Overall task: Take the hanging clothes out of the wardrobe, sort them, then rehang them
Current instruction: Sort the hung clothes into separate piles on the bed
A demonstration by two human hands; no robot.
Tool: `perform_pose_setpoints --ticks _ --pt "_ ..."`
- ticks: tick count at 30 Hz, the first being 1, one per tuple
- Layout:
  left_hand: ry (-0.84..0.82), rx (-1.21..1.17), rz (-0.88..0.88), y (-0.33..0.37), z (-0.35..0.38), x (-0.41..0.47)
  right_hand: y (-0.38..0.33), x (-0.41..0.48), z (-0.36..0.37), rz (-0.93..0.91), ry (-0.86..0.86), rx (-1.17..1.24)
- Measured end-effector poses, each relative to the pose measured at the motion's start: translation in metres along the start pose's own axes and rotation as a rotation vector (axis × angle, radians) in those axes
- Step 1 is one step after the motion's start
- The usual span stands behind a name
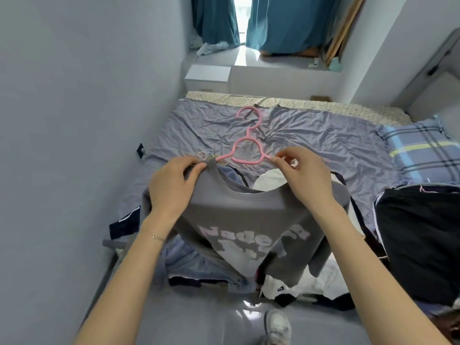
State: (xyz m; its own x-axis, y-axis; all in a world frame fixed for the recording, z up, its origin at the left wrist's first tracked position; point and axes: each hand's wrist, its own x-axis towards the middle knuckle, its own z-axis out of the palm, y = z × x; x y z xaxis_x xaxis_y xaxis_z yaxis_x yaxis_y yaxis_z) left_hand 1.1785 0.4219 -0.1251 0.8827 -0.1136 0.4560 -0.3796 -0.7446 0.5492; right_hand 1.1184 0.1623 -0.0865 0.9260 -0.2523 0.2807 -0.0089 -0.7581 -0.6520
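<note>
- Working the shirt (249, 215) at the arms of the pink hanger (247, 151) looks like the step in hand. I cannot tell whether it is going on or coming off.
- Left hand (171, 185): its grip pinches the collar edge where the hanger's left arm meets the cloth.
- Right hand (306, 175): its grip pinches the tip of the hanger's right arm, just at the neck opening.
- The shirt is held over the near edge of the bed (311, 135), printed front facing up at the camera.
- To do it well, I would stretch the collar only as far as one arm needs and pass one shoulder at a time. The hanger should stay level so its hook does not drag on the bed.
- Thin pale hangers (204, 154) lie just beside the left fingers and could tangle with the pink one.
- Denim (189, 265) and a white garment (298, 282) are heaped under the shirt, so a loose hem may snag there.
- A black pile (418, 240) and a plaid pillow (420, 150) take up the bed's right side.
</note>
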Motion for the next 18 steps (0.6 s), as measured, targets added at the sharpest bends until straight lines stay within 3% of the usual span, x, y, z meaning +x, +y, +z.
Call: perform_pose_setpoints --ticks 6,18 --pt "0.043 0.070 -0.004 -0.034 -0.032 0.020 -0.031 0.023 0.036 -0.065 -0.023 -0.007" --pt "-0.014 0.169 -0.166 -0.145 0.033 0.086 0.002 0.126 0.173 0.020 -0.289 0.115"
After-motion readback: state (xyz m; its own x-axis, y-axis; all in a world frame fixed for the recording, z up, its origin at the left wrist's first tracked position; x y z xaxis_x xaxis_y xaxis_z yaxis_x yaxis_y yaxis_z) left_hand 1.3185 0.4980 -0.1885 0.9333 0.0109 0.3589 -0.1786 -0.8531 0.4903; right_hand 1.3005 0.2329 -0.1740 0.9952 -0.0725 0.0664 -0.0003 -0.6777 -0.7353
